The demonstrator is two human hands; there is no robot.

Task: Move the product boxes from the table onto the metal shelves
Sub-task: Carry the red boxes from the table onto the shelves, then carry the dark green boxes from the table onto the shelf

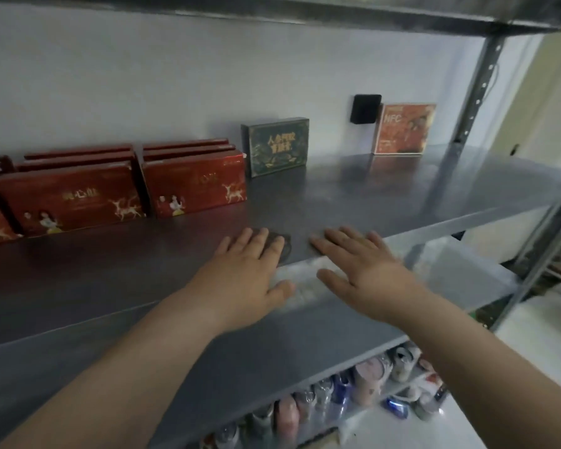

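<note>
Both hands, left (246,273) and right (363,267), lie flat and spread on the shelf's (418,196) near edge, holding nothing. Red boxes (195,186) stand far left, with a green box (277,147) and an orange box (402,128) further right. They look like light, stiff card, perhaps glossy, so grip the short ends. There is open room at near right.
</note>
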